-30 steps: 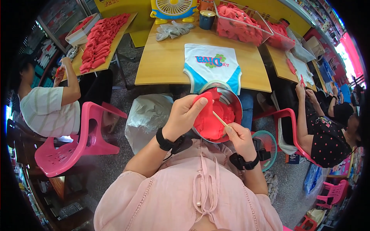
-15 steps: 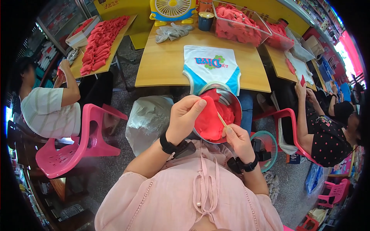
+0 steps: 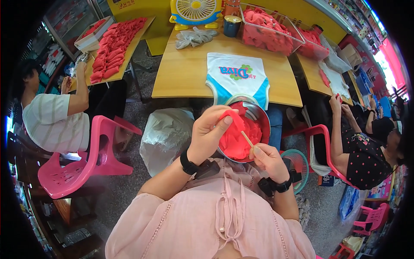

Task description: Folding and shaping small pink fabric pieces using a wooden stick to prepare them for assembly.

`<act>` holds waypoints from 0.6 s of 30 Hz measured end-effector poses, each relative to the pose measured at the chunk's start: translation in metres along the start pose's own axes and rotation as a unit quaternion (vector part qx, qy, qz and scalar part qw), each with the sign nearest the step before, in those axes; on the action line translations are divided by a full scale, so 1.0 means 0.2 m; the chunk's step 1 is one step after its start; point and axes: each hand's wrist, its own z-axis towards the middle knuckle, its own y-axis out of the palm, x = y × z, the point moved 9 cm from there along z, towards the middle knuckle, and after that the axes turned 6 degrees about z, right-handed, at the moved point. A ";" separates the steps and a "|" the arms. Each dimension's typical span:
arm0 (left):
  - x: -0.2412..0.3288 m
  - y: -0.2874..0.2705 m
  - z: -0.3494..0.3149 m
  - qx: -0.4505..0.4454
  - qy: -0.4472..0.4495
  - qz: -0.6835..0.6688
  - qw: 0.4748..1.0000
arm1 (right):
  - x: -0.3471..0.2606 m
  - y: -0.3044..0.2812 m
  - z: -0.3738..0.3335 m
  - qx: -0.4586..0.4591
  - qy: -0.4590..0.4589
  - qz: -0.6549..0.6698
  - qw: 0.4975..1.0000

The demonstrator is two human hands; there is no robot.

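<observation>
Pinching, thumb-to-finger, red cloth point(image 3: 234, 119) at two o'clock of left hand point(image 3: 209, 133) and wooden stick point(image 3: 247, 139) at ten o'clock of right hand point(image 3: 269, 160).

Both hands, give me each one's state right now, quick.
Left hand: closed, pinching a red fabric piece.
Right hand: closed, holding a thin pale stick.

Pale pink blouse point(image 3: 181, 220), front tie point(image 3: 232, 211); 2 black wristbands point(image 3: 188, 163).

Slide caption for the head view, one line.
Left fingers hold a red fabric piece, right fingers a thin pale wooden stick, above a round metal bowl of red cloth.
</observation>
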 end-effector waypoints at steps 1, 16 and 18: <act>0.06 0.01 0.01 -0.019 0.070 0.040 0.997 | 0.00 -0.02 -0.01 0.011 0.013 -0.053 0.998; -0.19 0.02 -0.02 -0.013 -0.177 -0.094 0.980 | -0.07 -0.09 -0.02 0.130 -0.114 -0.186 0.967; -0.18 0.02 -0.03 -0.025 -0.156 -0.018 0.987 | -0.07 -0.09 -0.02 0.137 -0.100 -0.098 0.981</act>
